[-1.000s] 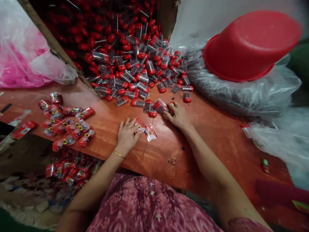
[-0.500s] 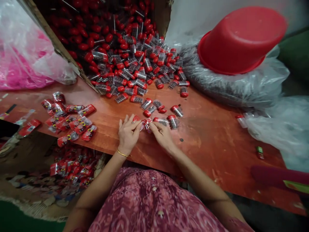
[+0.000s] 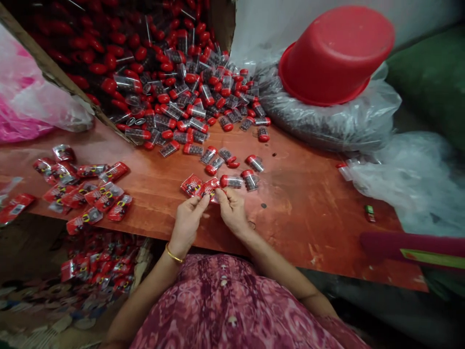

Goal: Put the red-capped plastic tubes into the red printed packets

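Observation:
My left hand [image 3: 188, 224] and my right hand [image 3: 233, 209] meet over the table, thumbs and fingertips pinching the lower edge of a small red printed plastic packet [image 3: 209, 186]. Whether anything is inside this packet I cannot tell. A similar red packet [image 3: 191, 184] lies flat just beyond my left fingers. Beyond my right hand are a few small clear bottles with red caps and dark beads, such as this bottle [image 3: 232, 182] on its side and another bottle [image 3: 250, 180] beside it.
A carton [image 3: 72, 82] spills a heap of red-capped bottles [image 3: 174, 111] onto the table. Filled red packets [image 3: 76, 194] lie at left, with more packets below the edge. At right, a red tub [image 3: 334, 58] sits upside down on a plastic bag [image 3: 316, 128].
Both hands have moved slightly towards my body, and the held packet shows flatter between them. The second packet, partly covered by my left hand before, now lies uncovered. The view has shifted right.

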Available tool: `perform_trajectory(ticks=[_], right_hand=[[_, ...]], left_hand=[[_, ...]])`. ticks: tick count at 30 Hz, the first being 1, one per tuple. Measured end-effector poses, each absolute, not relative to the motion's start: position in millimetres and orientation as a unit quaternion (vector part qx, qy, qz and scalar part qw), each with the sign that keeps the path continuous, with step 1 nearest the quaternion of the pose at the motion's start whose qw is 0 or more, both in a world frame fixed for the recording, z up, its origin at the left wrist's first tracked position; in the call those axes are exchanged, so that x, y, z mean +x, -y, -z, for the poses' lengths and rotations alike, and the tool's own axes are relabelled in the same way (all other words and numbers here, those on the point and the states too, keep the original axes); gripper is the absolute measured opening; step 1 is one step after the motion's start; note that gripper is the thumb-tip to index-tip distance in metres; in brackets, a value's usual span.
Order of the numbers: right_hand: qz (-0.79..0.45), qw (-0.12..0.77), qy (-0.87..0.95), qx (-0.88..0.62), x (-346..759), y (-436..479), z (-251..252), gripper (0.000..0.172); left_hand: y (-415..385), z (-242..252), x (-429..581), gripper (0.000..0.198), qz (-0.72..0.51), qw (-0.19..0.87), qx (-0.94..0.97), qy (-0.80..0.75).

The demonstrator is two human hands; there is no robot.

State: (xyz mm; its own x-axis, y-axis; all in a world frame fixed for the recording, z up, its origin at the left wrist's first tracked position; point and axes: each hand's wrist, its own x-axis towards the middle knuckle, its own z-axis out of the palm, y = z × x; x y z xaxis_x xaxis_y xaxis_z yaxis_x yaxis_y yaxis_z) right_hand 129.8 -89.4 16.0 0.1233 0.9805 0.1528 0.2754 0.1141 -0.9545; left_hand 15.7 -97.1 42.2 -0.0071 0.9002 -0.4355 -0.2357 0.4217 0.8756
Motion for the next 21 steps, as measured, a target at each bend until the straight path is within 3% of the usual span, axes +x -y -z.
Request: perform_trajectory(ticks=[6, 10, 13, 17, 21], right_hand=[[-0.286, 0.419, 0.679, -0.531, 149, 82, -16, 0.033], [-0.104, 0.258, 0.738, -0.615, 190, 60, -10, 0.035], [-0.045, 0.172, 0.751, -0.636, 210, 52, -1, 0.036], [-0.064, 0.208, 0.758, -0.615, 216, 63, 6, 0.023], [-0.181, 0.353, 0.685, -0.611, 213, 86, 6, 0.023]], left_hand=[[89, -45, 18, 0.039, -0.49, 0.624, 0.217, -0.568], [82, -45, 10, 0.043, -0.497, 0.628, 0.19, -0.568], [82, -46, 9, 0.042, -0.499, 0.639, 0.18, -0.556], [84, -47, 11, 0.042, -0.5, 0.652, 0.164, -0.546], [85, -46, 12, 0.04, -0.506, 0.655, 0.159, -0.539]])
